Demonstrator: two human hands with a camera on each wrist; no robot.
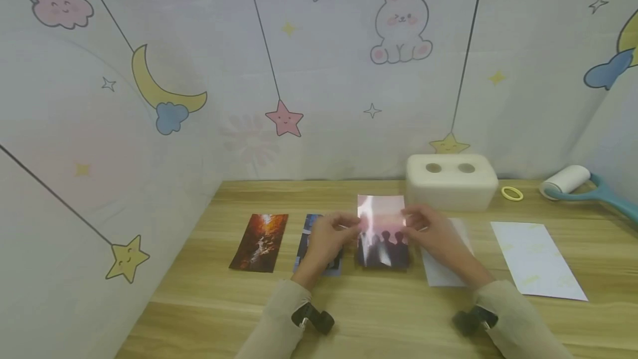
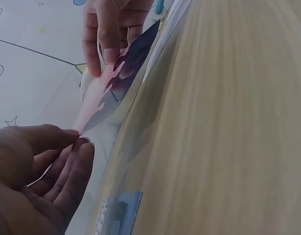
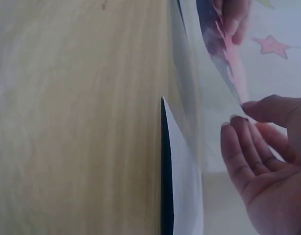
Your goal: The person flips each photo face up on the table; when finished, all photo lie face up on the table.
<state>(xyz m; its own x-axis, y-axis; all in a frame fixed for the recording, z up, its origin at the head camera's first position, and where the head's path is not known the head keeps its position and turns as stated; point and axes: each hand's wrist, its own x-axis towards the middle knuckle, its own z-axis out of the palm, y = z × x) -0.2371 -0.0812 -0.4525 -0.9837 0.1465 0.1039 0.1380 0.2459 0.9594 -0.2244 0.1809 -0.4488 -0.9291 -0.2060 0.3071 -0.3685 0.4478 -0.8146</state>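
From the head camera, the left hand (image 1: 326, 237) and right hand (image 1: 432, 232) pinch opposite edges of a glossy photo (image 1: 382, 231) between them above the counter (image 1: 389, 314). The left wrist view shows thumb and fingers nipping its corner; the right wrist view shows likewise. Such light pinches could let it slip or crease.
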